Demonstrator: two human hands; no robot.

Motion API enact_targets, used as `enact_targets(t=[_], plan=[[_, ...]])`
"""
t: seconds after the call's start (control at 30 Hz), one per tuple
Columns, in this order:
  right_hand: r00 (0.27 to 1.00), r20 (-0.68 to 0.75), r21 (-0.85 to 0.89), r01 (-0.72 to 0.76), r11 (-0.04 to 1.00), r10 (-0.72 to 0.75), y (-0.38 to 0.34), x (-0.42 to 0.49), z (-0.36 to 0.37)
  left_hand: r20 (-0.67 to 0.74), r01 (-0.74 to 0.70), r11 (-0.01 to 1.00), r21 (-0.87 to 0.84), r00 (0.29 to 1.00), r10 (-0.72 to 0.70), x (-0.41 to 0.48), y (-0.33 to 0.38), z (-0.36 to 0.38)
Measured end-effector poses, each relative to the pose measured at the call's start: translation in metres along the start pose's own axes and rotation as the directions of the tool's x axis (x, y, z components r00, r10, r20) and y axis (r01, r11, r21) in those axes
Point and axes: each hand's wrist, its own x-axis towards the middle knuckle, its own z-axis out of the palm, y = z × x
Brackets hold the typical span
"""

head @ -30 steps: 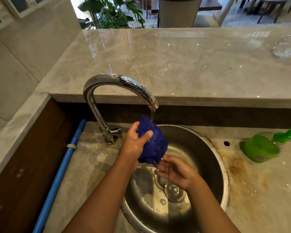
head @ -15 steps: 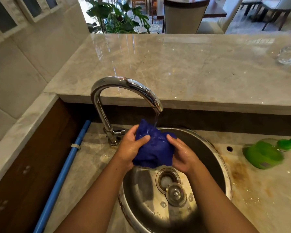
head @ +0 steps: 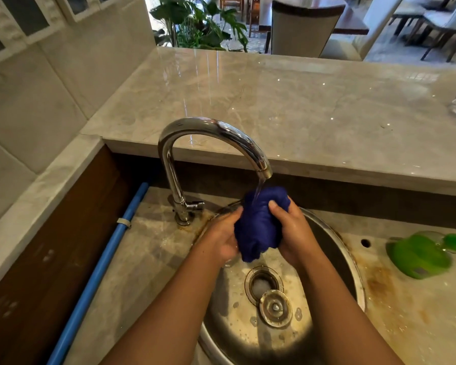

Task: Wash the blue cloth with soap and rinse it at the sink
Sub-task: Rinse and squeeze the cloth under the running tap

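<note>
Pale marble forms the raised bench (head: pixel 300 106) behind a round steel sink (head: pixel 352 262), which is set in a lower bench (head: pixel 148 259) that is stained and wet. Over the bowl a curved tap (head: pixel 208 127) is running, and its thin stream (head: pixel 259 188) falls onto the top of the cloth (head: pixel 258 225).

The cloth is bunched into a wad and is held above the bowl, clear of the steel, directly between the two hands. It is gripped on its left side by the left hand (head: pixel 221 235). On its right side it is gripped by the right hand (head: pixel 294 229), whose thumb is pressed across the upper front. The wad's long axis runs roughly up and down, from the spout toward the drain (head: pixel 262 284), and a loose lower end hangs below the hands. Neither hand is nearer than the other, since both are in contact with the cloth at mid-height.

The step in hand is judged to be rinsing or wetting under the stream. Whether any lather is on the fabric cannot be told, as the wet blue surface is blurred.

A green soap bottle (head: pixel 419 256) lies on the lower bench well to the right, so the right hand is the nearer one should soap be needed. For squeezing, the hands would best be closed inward against each other across that upright axis, with the wad kept under the spout.
</note>
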Motion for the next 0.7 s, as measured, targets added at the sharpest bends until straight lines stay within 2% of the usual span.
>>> enact_targets(t=[0.07, 0.13, 0.23, 0.33, 0.4, 0.47, 0.6, 0.7], plan=[[0.996, -0.064, 0.178, -0.046, 0.983, 0.059, 0.001, 0.002, 0.004, -0.033, -0.172, 0.984, -0.049, 0.985, 0.17, 0.008, -0.001, 0.005], [0.987, -0.154, 0.159, -0.026, 0.987, 0.051, 0.006, 0.003, 0.008, -0.065, -0.284, 0.957, -0.052, 0.958, 0.281, 0.016, 0.0, 0.012], [0.955, -0.243, -0.08, 0.156, 0.985, -0.171, 0.014, 0.001, 0.018, -0.142, -0.351, 0.933, 0.076, 0.923, 0.358, 0.028, -0.001, 0.02], [0.886, -0.161, -0.423, 0.336, 0.841, -0.435, 0.019, 0.0, 0.031, -0.177, -0.346, 0.927, 0.146, 0.912, 0.369, 0.037, -0.004, 0.021], [0.86, -0.121, -0.567, 0.351, 0.745, -0.496, 0.022, 0.009, 0.036, -0.155, -0.325, 0.937, 0.129, 0.927, 0.342, 0.034, -0.007, 0.023], [0.873, -0.162, -0.593, 0.287, 0.753, -0.46, 0.025, 0.023, 0.035, -0.148, -0.295, 0.943, 0.154, 0.937, 0.317, 0.029, -0.012, 0.021], [0.948, -0.274, -0.417, 0.038, 0.908, -0.165, 0.037, 0.043, 0.021, -0.056, -0.336, 0.921, 0.2, 0.934, 0.353, 0.023, -0.02, 0.008], [0.933, -0.352, -0.277, -0.026, 0.961, -0.076, 0.038, 0.043, 0.014, 0.07, -0.369, 0.916, 0.155, 0.929, 0.363, 0.021, -0.023, 0.006]])
